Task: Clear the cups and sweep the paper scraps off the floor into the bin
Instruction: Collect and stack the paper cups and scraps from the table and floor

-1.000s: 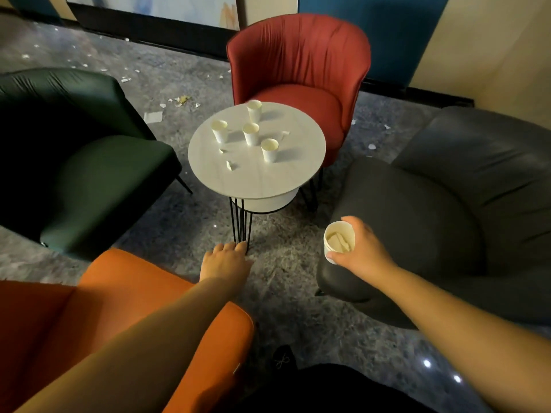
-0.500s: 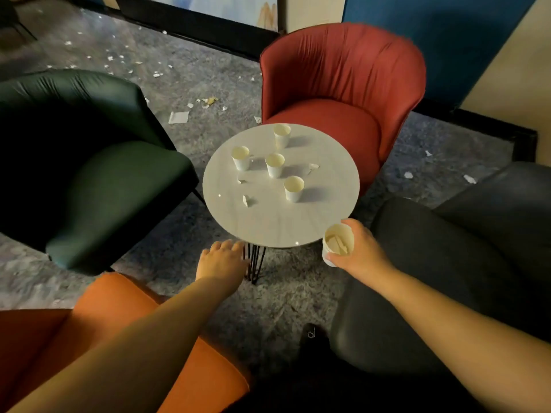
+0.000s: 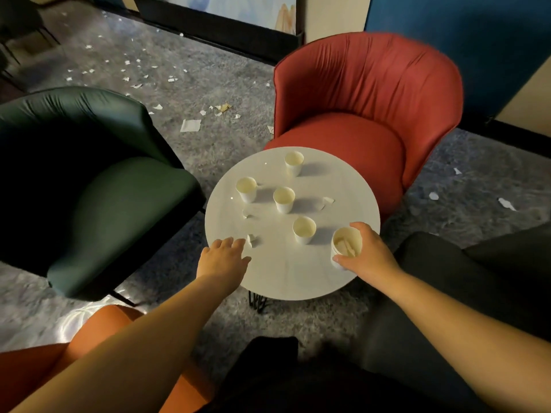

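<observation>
Two hands reach over the near edge of the round counter [image 3: 286,281]. The right hand [image 3: 368,254] grips a cup [image 3: 346,247] (paper bits inside) above the counter's right side. The left hand [image 3: 223,257], fingers straight and relaxed, has its fingertips just beside a scrap [image 3: 251,239]. Beyond stand four cups [image 3: 304,230], then floor scraps [image 3: 190,125].

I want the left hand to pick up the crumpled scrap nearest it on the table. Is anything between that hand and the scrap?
Nothing visible stands between them. The left hand lies flat at the table's near-left edge, fingertips almost at the scrap. The nearest cup stands off to the right, out of the path.
</observation>
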Demonstrator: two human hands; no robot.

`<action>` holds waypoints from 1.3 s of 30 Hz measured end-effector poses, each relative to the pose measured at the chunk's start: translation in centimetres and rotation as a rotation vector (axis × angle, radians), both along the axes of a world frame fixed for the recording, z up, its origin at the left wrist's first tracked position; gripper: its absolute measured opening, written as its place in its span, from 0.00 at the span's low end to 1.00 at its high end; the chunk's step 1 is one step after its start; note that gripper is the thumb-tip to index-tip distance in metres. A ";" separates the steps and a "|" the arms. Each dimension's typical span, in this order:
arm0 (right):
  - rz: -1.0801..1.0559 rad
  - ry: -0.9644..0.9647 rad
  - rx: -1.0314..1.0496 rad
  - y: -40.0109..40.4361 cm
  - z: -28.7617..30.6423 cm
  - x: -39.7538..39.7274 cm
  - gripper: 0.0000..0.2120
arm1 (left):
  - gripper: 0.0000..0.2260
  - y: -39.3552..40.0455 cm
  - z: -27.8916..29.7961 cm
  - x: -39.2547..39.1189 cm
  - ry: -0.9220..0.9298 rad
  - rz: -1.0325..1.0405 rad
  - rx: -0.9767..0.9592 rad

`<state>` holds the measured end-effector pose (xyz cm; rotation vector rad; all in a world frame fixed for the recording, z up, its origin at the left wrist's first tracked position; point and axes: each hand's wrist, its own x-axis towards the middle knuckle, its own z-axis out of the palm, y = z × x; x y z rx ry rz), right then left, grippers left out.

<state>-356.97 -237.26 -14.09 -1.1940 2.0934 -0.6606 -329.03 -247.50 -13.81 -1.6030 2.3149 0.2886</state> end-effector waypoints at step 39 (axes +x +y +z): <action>-0.698 -0.033 0.146 -13.5 -11.0 5.4 0.39 | 0.33 -32.0 -13.0 -4.6 0.051 -0.582 0.170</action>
